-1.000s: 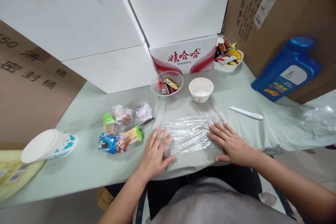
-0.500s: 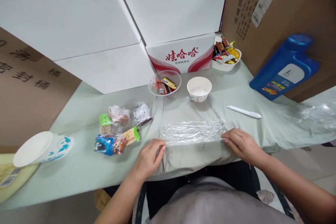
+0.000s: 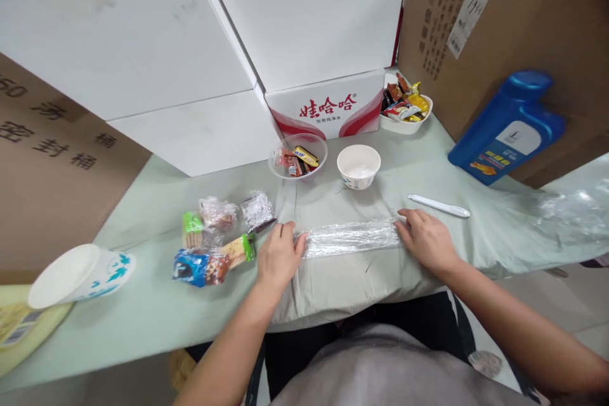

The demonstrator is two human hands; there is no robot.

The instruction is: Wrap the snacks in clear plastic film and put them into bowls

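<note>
A folded strip of clear plastic film [image 3: 352,239] lies crosswise on the cloth in front of me, crinkled and shiny. My left hand [image 3: 279,254] is at its left end, thumb against the film and fingers bent round the end. At the opposite end my right hand [image 3: 428,240] grips the film with fingers and thumb. Behind the strip stands a white paper bowl [image 3: 359,167] with a leaf print. A clear plastic bowl [image 3: 275,165] beside it contains several wrapped snacks [image 3: 299,162]. A white utility knife [image 3: 438,205] lies beyond my right hand.
Several packaged snacks [image 3: 216,238] lie left of my left hand. A paper bucket [image 3: 80,276] rests tipped at far left. White boxes [image 3: 328,111] line the back. A snack-filled white bowl [image 3: 406,127], a blue bottle [image 3: 507,130] and a brown carton [image 3: 495,25] stand right.
The film has become a narrower strip, its near edge folded away from me. Both hands have shifted forward and slightly inward along its ends. The view has tilted a little.
</note>
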